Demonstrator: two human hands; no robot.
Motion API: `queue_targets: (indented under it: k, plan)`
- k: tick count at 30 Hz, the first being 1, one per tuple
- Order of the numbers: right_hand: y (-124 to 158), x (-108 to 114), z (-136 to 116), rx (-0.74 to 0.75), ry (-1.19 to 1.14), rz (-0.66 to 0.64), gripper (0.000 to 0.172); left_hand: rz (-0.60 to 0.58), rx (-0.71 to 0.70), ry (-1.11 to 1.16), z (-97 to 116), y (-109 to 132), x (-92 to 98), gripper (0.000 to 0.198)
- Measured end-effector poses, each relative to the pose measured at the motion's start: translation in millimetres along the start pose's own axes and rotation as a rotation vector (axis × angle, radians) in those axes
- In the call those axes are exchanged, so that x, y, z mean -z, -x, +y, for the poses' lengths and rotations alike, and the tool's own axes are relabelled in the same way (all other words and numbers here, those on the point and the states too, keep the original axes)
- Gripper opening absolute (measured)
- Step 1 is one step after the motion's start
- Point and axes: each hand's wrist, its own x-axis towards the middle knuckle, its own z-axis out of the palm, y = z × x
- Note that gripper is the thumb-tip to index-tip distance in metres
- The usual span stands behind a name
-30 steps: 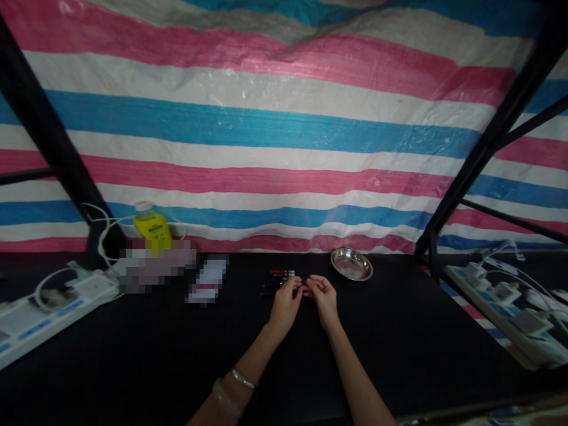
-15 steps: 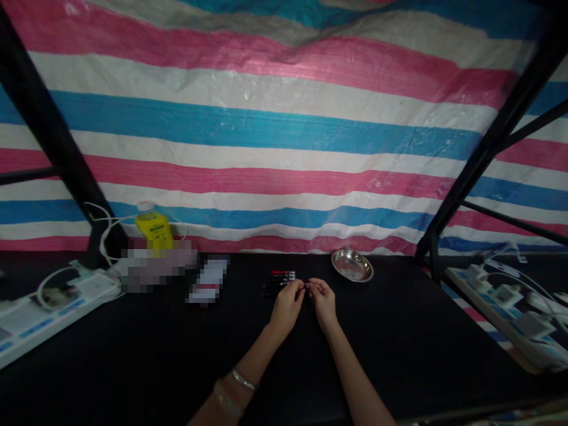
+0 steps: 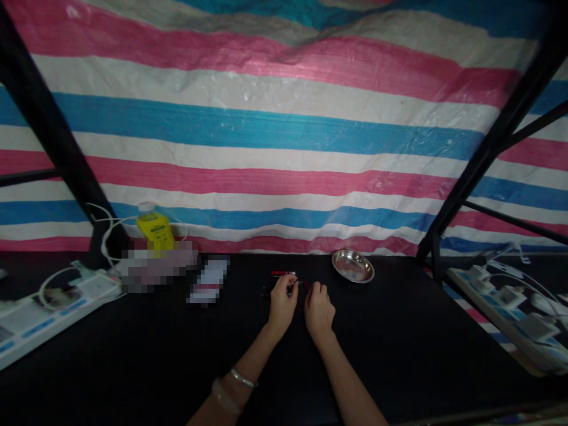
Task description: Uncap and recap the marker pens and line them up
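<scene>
Above the black table my left hand (image 3: 283, 302) is closed, thumb and fingers pinching a small dark piece with a red bit (image 3: 296, 282) at its tip. Close by on the right, my right hand (image 3: 319, 307) curls round a slim dark-red, pen-like piece (image 3: 306, 286). A narrow gap separates the two pieces, whose exact kind is too small to make out. Just beyond my left hand lies a red pen-like tube (image 3: 283, 273) with a silvery end. Several dark tubes (image 3: 268, 287) lie beside it, partly hidden by my left hand.
A round metal dish (image 3: 353, 265) stands to the right of the hands. On the left are a blurred phone-like slab (image 3: 209, 281), a yellow bottle (image 3: 155, 228) and a power strip (image 3: 53, 313). Another power strip (image 3: 506, 307) with plugs lies right. Striped sheeting (image 3: 284, 148) hangs behind.
My hands, fingertips together before, have moved slightly apart. My right hand has turned so its back shows, and a dark-red piece now sticks out of it.
</scene>
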Motion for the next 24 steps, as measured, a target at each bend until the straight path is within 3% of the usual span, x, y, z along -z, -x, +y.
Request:
queue_targets:
  k: [3, 8, 17, 19, 21, 24]
  plan:
    - [-2.8, -1.1, -0.6, -0.075, 0.094, -0.013, 0.021, -0.006, -0.015, 0.002, 0.2, 0.5, -0.9, 0.010]
    - [-6.7, 1.0, 3.8, -0.043, 0.085, -0.124, 0.036, -0.039, -0.032, 0.003, 4.2, 0.0, 0.2, 0.009]
    - [-2.9, 5.2, 3.3, -0.060, -0.007, -0.080, 0.056, -0.060, -0.035, 0.016, 1.9, -0.3, -0.3, 0.011]
    - [-2.8, 4.3, 6.0, -0.051, -0.156, -0.029, 0.054, -0.064, -0.034, 0.021, 2.6, -0.5, 0.0, 0.012]
    - [-5.3, 2.6, 10.2, -0.090, -0.447, 0.057, 0.056, -0.075, -0.045, 0.027, 4.9, -0.6, 0.9, 0.012]
    - [-14.6, 0.3, 18.2, -0.331, -1.080, 0.156, 0.061, -0.157, -0.108, 0.047, 11.2, 0.9, 1.9, 0.013]
